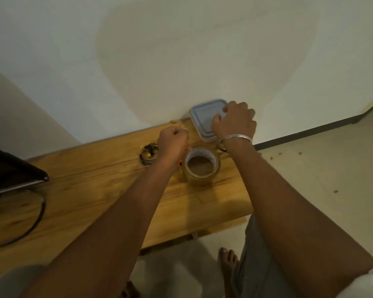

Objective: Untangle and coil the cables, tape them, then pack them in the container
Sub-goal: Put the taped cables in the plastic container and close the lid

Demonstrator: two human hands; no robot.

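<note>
The right hand (234,119) has its fingers curled over the far edge of the blue-grey lid (202,117), thumb on top. To my eye it is gripping the lid to pull it off the plastic container (207,138), so there is somewhere to pack. The left hand (173,143) is balled into a fist, and I cannot tell whether anything is inside it. A bit of orange shows under the wrist.

The container stands against the wall at twelve o'clock from the tape roll (201,166), with both kept within reach. A taped cable coil (148,155) lies at ten o'clock from the roll, near the left hand and probably next to go in. A loose black cable (38,214) loops at eight o'clock on the wooden table (95,179), well apart and not yet bundled.
</note>
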